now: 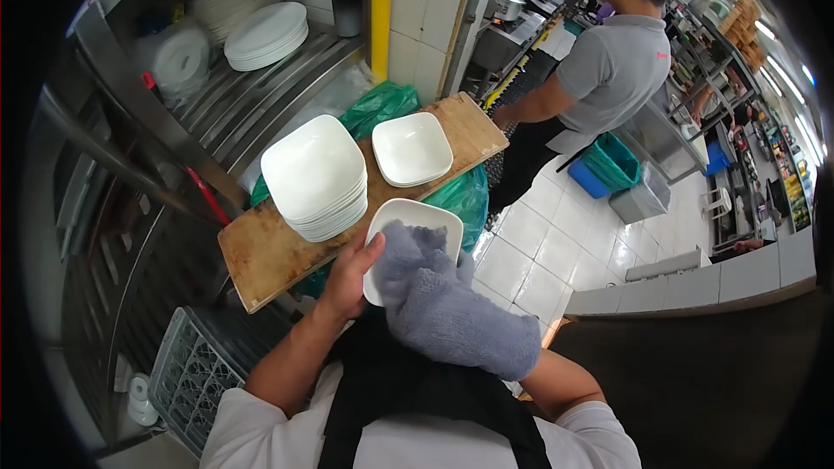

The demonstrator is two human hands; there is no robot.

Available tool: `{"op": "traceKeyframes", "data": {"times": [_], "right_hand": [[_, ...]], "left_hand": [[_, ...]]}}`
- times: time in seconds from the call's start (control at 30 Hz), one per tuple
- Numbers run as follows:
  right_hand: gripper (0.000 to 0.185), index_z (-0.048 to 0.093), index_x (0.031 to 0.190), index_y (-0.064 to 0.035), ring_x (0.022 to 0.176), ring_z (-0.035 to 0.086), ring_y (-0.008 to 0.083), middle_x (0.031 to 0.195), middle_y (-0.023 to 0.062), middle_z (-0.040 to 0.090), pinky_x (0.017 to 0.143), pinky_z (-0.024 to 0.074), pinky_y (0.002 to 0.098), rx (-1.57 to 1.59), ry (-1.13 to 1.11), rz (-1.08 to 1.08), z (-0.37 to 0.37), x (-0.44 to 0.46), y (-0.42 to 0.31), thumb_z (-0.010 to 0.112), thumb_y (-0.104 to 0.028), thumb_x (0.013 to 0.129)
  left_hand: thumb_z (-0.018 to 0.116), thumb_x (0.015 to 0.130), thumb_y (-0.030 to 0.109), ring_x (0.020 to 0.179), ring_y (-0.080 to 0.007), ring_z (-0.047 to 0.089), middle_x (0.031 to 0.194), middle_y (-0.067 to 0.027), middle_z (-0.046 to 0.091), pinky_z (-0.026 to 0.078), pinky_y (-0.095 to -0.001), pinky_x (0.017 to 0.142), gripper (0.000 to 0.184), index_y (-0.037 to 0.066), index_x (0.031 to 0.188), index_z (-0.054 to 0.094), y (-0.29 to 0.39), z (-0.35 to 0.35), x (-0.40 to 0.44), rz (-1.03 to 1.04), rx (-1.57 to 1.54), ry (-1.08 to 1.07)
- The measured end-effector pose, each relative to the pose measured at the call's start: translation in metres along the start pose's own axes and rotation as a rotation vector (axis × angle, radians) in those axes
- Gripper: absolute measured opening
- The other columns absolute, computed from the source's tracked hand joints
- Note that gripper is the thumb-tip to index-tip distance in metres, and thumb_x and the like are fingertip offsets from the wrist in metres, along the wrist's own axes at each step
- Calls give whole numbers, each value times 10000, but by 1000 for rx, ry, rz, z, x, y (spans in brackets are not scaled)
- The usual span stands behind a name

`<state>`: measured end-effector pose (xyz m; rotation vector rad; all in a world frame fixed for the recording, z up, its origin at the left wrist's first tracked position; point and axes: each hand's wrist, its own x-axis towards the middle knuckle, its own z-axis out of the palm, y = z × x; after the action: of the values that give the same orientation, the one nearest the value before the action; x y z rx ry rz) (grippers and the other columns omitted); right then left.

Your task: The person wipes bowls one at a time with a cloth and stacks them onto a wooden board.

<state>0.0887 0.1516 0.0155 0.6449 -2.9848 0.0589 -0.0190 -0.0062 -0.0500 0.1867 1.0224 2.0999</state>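
Left hand (348,278) grips bowl (424,214) with grey cloth (443,304) inside.

Cloth (473,323) in bowl (445,219) before board (254,267)

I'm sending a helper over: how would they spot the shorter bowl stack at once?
Find the long wooden board. Toward its end nearer the co-worker in grey sits the short stack of white square bowls, far lower than the tall stack beside it.
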Motion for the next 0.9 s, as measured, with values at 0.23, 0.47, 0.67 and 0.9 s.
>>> {"op": "traceKeyframes", "data": {"times": [0.23, 0.47, 0.67, 0.9], "right_hand": [[461, 525, 1353, -44, 1138, 586, 214, 1338, 134, 543, 991, 455, 326, -14, 76, 134, 4, 10, 10, 599, -248, 947], [445, 575, 1317, -44, 1158, 571, 182, 1374, 112, 517, 978, 444, 298, 101, 0, 66, -1, 8, -5, 638, -252, 929], [547, 582, 1316, -33, 1145, 566, 175, 1356, 86, 520, 957, 438, 298, 475, 33, 65, -38, -27, 27, 737, -222, 827], [785, 565, 1301, 6, 998, 583, 203, 1163, 66, 584, 912, 435, 360, 1032, 496, 700, -51, -65, 24, 842, -206, 598]], "left_hand": [[466, 1050, 281, 1234, -216, 542, 1368, -131, 526, 449, -365, 1042, 497, 19, 1460, 364, -12, 2, -1, -54, -91, 18], [406, 1052, 394, 1181, -273, 593, 1312, -191, 562, 471, -406, 1037, 545, -26, 1399, 408, 5, 1, 8, -94, -2, -73], [469, 1047, 329, 1165, -192, 580, 1295, -118, 571, 472, -351, 1004, 508, 4, 1432, 402, 5, 2, 10, -33, 17, 9], [499, 1034, 289, 1198, -189, 553, 1323, -115, 559, 447, -334, 1017, 505, 7, 1442, 404, 12, 3, 9, 64, 6, 39]]}}
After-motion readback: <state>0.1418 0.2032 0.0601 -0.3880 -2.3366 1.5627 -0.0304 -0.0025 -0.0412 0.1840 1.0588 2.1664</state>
